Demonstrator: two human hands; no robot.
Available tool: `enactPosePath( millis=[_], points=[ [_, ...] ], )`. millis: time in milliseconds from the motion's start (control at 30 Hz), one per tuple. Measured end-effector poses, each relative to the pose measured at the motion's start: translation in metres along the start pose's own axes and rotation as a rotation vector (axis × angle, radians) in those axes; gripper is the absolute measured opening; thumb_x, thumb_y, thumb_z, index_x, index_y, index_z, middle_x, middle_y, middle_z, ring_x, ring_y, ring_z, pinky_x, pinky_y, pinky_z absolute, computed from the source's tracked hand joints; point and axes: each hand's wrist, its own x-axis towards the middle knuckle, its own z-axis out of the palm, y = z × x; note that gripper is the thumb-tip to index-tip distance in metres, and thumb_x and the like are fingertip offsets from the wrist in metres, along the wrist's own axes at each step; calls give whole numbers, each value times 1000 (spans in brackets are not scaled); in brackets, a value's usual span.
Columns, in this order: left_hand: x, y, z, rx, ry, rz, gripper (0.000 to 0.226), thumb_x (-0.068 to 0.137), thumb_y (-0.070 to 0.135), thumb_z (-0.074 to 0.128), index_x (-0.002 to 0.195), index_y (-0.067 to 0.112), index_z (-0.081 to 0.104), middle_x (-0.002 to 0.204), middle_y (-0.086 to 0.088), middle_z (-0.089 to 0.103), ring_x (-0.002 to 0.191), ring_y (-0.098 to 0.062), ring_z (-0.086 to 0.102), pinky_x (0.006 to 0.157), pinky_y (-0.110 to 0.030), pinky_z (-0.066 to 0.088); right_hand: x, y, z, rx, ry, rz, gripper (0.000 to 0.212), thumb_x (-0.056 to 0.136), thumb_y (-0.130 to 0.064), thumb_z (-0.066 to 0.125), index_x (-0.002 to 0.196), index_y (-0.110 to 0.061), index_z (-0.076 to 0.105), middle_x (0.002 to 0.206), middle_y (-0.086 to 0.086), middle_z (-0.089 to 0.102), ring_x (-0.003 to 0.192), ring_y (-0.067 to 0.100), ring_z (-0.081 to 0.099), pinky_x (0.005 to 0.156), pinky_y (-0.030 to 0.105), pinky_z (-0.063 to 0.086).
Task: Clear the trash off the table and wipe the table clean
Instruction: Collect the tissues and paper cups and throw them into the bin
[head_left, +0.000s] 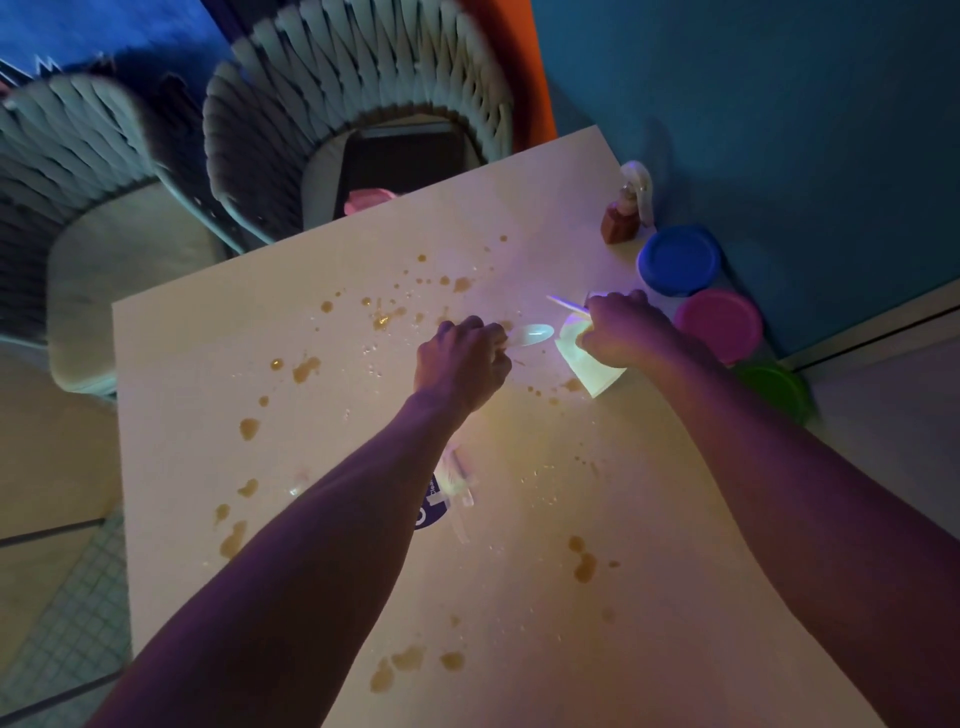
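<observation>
The pale surface (519, 597) is spattered with brown stains (306, 368), thickest toward twelve o'clock and along the nine o'clock side, with more blotches near six. A white plastic spoon (532, 334) lies just past centre, bowl pointing to three o'clock, its handle gripped by the left hand (460, 364). Just beside it at three o'clock, the right hand (621, 332) holds a tipped paper cup (587, 364) and a thin white stick (566, 305). Crumpled clear wrapper (457, 483) lies at the centre, over a round blue sticker (431, 512).
</observation>
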Motion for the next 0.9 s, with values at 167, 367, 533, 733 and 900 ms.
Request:
enactPosePath(
  millis=[167,367,533,733,900],
  points=[
    [-2,2,1,-27,8,-1,27,93,33,57,117,30,69,110,2,66,100,-30,60,66,-32,40,-2,-2,-1,-194,-9,-101,33,95,-21,44,127,-11,50,128,14,41,117,32,36,90,42,33],
    [-9,-2,7,-36,0,-7,24,93,34,57,112,30,70,109,3,66,99,-30,60,66,-31,40,0,-8,-11,-263,-58,-209,34,94,-23,48,126,-12,52,132,11,37,121,32,33,99,44,35],
    [-17,-4,9,-66,-1,-45,22,92,33,58,110,29,71,106,3,65,97,-30,59,66,-31,39,14,-5,-14,-186,-112,-266,46,91,-27,54,137,-20,48,153,1,21,138,30,22,109,43,26],
    [-27,-8,9,-90,19,-71,22,91,33,59,109,29,72,104,2,66,94,-29,60,66,-31,39,26,1,-11,-84,-234,-151,59,92,-42,61,143,-20,43,157,1,15,134,33,32,107,45,37],
    [-36,-7,8,-112,18,-101,22,92,33,59,109,28,72,105,1,65,95,-30,60,66,-31,37,25,3,-4,48,-201,-94,62,91,-42,64,147,-25,40,139,4,29,117,26,34,90,39,39]
  ],
)
